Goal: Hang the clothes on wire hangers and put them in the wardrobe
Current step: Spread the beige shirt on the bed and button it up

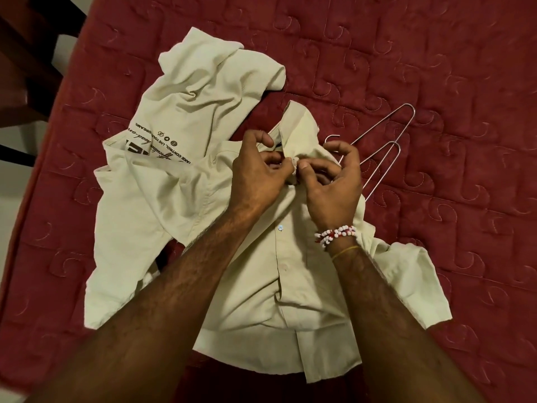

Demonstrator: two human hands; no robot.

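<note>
A pale green button shirt (279, 286) lies front-up on the red quilted bed (436, 68), collar pointing away from me. My left hand (255, 173) and my right hand (334, 181) meet just below the collar, both pinching the placket where the top button sits. A second cream garment with black printed lettering (186, 112) lies crumpled to the left, partly under the shirt. Two wire hangers (383, 141) rest on the bed to the right of the collar; their hooks and lower parts are hidden behind my right hand and the shirt.
The bed's left edge (37, 170) runs diagonally, with dark wooden furniture (26, 68) and pale floor beyond it. A beaded bracelet (334, 232) sits on my right wrist.
</note>
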